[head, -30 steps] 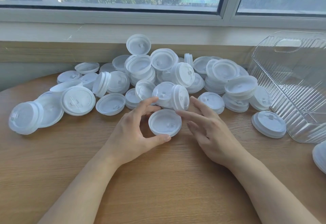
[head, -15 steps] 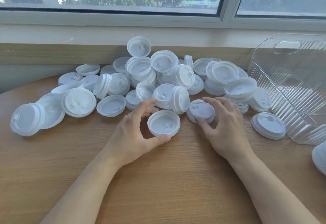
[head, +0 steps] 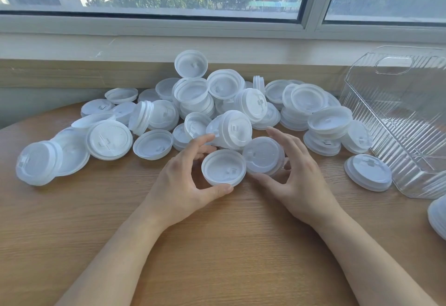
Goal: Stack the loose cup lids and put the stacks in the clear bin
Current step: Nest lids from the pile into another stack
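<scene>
A heap of several white cup lids (head: pixel 217 103) lies on the wooden table (head: pixel 217 257) below the window. My left hand (head: pixel 185 185) holds an upturned lid (head: pixel 223 170) between thumb and fingers at the front of the heap. My right hand (head: pixel 296 175) holds a second lid (head: pixel 263 155), tilted on edge, right beside the first; the two lids touch. The clear bin (head: pixel 400 122) stands at the right, tipped with its opening toward the heap, and holds no lids.
A window sill and wall close off the back of the table. Single lids lie at the far left (head: pixel 36 163) and beside the bin (head: pixel 368 175). Another lid stack (head: pixel 438 219) shows at the right edge.
My right hand reached into the heap, took a lid and brought it left, tilting it up against the lid in my left hand. My left hand stayed in place.
</scene>
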Demonstrator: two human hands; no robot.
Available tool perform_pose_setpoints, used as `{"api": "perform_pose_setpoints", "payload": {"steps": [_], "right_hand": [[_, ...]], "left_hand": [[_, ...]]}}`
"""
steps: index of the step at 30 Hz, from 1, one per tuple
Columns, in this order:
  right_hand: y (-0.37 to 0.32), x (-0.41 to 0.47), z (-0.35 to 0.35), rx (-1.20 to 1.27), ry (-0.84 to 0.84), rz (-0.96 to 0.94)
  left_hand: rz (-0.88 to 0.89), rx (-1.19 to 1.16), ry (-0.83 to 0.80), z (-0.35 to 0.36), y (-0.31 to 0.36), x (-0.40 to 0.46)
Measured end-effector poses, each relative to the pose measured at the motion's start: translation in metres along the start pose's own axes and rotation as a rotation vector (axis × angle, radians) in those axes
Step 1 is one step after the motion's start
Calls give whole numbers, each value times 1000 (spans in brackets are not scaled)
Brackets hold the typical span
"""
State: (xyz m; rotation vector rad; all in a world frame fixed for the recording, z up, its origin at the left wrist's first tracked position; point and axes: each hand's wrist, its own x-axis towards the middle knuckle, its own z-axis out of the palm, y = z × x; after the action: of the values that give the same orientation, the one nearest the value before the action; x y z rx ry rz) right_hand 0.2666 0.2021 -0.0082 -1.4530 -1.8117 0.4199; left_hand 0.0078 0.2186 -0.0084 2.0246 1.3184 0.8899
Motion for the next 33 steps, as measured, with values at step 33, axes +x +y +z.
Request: {"api": "perform_pose_setpoints", "payload": {"steps": [33], "right_hand": [[-21, -10, 14, 107, -86, -285]], "left_hand": [[83, -37, -47, 0, 4, 0]]}}
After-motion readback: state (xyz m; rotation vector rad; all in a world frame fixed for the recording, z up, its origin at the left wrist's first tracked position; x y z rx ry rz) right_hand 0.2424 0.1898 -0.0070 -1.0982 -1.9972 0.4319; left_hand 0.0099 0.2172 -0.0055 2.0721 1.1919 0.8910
